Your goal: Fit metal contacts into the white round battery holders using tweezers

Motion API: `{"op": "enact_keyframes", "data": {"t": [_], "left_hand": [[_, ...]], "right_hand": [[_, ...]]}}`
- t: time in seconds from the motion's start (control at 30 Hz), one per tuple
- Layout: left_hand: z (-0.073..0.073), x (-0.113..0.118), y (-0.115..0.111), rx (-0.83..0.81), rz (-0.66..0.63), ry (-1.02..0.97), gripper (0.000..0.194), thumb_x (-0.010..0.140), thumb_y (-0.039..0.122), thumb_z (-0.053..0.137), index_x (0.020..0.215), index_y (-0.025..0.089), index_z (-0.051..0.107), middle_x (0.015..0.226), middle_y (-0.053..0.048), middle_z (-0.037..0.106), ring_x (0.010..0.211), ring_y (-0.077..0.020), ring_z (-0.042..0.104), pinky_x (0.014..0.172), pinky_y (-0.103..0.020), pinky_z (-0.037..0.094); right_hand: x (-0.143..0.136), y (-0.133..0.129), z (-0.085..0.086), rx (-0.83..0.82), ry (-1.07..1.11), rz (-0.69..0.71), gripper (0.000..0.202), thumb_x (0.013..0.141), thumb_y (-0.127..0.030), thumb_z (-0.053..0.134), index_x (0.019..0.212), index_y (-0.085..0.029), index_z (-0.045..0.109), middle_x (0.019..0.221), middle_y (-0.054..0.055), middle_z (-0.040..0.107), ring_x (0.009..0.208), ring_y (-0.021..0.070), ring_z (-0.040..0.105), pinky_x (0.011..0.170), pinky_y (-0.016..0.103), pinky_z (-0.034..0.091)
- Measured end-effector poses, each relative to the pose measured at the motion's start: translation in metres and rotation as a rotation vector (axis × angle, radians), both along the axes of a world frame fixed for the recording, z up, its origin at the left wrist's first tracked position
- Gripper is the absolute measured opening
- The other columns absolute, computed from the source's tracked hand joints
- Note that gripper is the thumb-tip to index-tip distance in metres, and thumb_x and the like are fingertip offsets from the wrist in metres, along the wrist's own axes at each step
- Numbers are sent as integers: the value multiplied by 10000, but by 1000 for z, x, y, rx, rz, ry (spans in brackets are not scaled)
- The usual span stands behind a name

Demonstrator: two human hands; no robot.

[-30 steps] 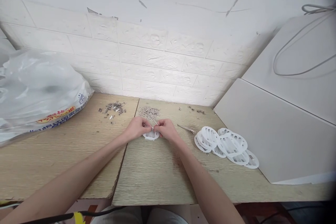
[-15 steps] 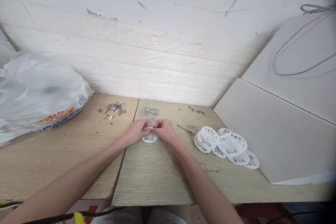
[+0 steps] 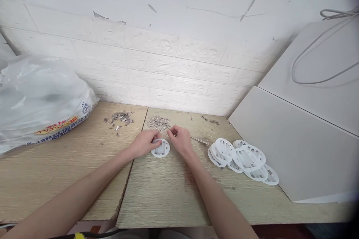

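Observation:
A round white plastic piece (image 3: 160, 149) with slots and small metal bits lies on the table. The fingers of my left hand (image 3: 145, 142) grip its upper left edge. Just right of it, my right hand (image 3: 180, 140) is closed on thin metal tweezers, whose tip points up and left at a pile of small metal parts (image 3: 158, 122). Whether the tip holds a part is too small to tell.
Another pile of metal parts (image 3: 122, 118) lies at the back left, beside a full plastic bag (image 3: 47, 97). To the right are a thin metal tool (image 3: 199, 140), overlapping white round pieces (image 3: 248, 158) and a large pale panel (image 3: 297, 145).
My right hand has moved off the white round piece, slightly right, and its tweezers now point to the metal pile. More of the round piece shows. My left hand stays at its edge.

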State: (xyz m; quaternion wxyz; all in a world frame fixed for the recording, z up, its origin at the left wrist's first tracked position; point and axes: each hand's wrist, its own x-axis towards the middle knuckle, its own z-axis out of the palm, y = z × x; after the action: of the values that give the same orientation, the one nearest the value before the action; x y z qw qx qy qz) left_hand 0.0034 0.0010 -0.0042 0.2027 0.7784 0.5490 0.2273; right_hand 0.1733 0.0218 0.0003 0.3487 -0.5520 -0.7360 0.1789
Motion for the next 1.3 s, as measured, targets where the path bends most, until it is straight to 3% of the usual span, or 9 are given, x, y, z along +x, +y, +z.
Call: {"op": "enact_keyframes", "data": {"t": [0.13, 0.23, 0.37, 0.5, 0.83, 1.07, 1.3], "left_hand": [[1, 1, -1, 24, -12, 24, 180, 800, 362, 486, 776, 200, 561, 645, 16, 553, 624, -145, 489, 571, -257, 312], [2, 1, -1, 46, -10, 53, 183, 807, 361, 476, 773, 197, 550, 649, 12, 545, 635, -151, 486, 572, -259, 306], [3, 3, -2, 49, 5, 88, 185, 812, 354, 461, 763, 191, 535, 664, 3, 546, 632, -156, 484, 567, -268, 301], [4, 4, -3, 63, -4, 84, 182, 821, 341, 445, 788, 195, 548, 702, -6, 571, 676, -167, 511, 596, -272, 323], [7, 5, -5, 60, -1, 109, 184, 830, 348, 434, 799, 205, 546, 709, -6, 580, 683, -173, 524, 595, -277, 328], [5, 5, -5, 77, 0, 116, 198, 834, 345, 436, 797, 195, 561, 735, -14, 591, 686, -169, 528, 597, -278, 339], [3, 4, -3, 81, 1, 140, 196, 837, 359, 432, 821, 205, 553, 730, -13, 578, 670, -169, 523, 593, -273, 330]], "right_hand": [[0, 4, -6, 166, -156, -8, 160, 856, -256, 503, 816, -189, 642, 845, 40, 649, 798, 162, 552, 666, 266, 366], [-4, 8, -11, 231, -229, 48, 168, 870, -238, 504, 938, -213, 656, 981, 59, 638, 963, 195, 524, 724, 286, 398], [-9, 17, -15, 283, -269, 150, 239, 896, -209, 459, 1049, -211, 642, 1073, 64, 620, 1022, 202, 492, 812, 317, 421], [-10, 22, -19, 264, -293, 174, 258, 868, -145, 476, 1048, -207, 650, 1078, 64, 614, 1033, 203, 486, 856, 328, 415], [-11, 24, -20, 155, -210, 132, 207, 851, -110, 467, 878, -179, 659, 927, 57, 588, 863, 160, 536, 713, 271, 424], [-11, 24, -21, 247, -233, 80, 238, 869, -160, 475, 1050, -193, 625, 1003, 76, 572, 966, 189, 505, 772, 292, 425], [-12, 26, -23, 189, -262, 80, 167, 866, -166, 484, 879, -185, 649, 956, 74, 574, 925, 184, 501, 722, 283, 413]]}}
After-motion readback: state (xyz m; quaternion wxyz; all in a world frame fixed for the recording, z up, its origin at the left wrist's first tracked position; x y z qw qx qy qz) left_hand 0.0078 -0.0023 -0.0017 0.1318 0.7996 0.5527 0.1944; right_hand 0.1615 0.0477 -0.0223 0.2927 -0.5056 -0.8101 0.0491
